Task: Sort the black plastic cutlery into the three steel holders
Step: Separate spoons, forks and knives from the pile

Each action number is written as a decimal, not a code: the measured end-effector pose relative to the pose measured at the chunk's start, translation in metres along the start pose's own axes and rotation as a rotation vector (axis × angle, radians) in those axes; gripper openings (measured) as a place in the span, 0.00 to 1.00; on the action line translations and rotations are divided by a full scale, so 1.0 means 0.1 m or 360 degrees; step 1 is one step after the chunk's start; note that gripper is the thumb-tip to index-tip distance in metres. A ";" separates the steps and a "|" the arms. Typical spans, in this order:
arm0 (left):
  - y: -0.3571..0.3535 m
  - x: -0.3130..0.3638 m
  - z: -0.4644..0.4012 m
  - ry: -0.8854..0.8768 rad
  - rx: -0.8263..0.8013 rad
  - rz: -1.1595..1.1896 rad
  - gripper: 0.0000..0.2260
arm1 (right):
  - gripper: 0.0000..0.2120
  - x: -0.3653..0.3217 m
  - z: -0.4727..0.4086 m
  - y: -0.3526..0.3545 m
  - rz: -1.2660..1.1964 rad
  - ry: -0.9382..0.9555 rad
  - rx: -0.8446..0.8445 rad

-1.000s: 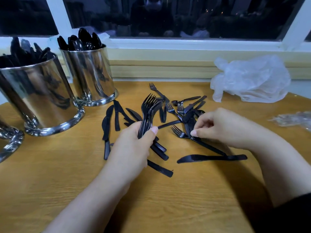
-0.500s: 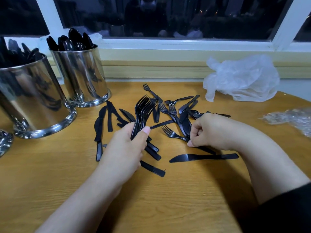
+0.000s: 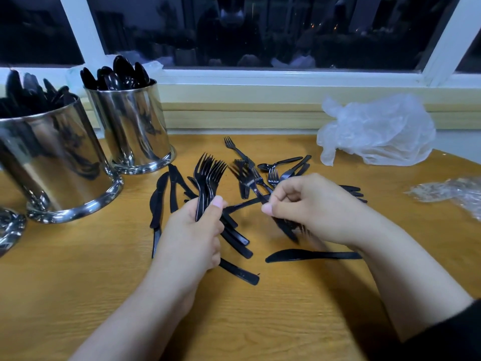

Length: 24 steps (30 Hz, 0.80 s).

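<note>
Left hand grips upright forks; right hand pinches seemingly another fork.

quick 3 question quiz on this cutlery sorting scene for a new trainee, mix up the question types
1. True or false: the left hand grips a bundle of forks.
2. Multiple choice: the steel holder nearest the window holds A) spoons B) knives C) nothing.
3. Fill in: the right hand pinches a fork above the pile, and a single ____ lies on the table just below that hand.

Key: 1 true; 2 A; 3 knife.
</note>
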<state>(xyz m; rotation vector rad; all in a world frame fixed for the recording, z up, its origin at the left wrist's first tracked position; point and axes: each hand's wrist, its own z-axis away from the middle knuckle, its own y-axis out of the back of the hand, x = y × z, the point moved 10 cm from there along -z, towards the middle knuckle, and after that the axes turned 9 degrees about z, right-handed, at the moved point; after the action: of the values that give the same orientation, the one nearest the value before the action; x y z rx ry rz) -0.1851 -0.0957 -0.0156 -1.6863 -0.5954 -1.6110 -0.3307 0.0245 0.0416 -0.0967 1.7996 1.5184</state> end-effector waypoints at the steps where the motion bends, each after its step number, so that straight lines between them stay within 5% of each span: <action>1: 0.00 -0.01 0.01 0.0025 0.0023 0.0049 0.12 | 0.12 -0.05 0.00 -0.03 -0.0067 0.0023 0.0041; 5: -0.06 0.03 0.05 0.0029 0.0020 0.0110 0.13 | 0.11 -0.23 -0.05 -0.29 -0.0314 0.0107 -0.0046; 18: -0.14 0.07 0.10 0.0004 0.0022 -0.0052 0.17 | 0.11 -0.35 -0.01 -0.32 -0.0210 0.0264 -0.0098; 24: -0.20 0.05 0.07 -0.0030 -0.0035 -0.0087 0.22 | 0.11 0.20 -0.08 0.25 -0.0027 0.0022 0.0420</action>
<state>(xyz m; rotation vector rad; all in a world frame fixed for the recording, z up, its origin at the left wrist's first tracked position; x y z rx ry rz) -0.1948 -0.0786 -0.0073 -1.7165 -0.6401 -1.6474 -0.3613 0.0330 0.0503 0.0069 1.9881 1.2582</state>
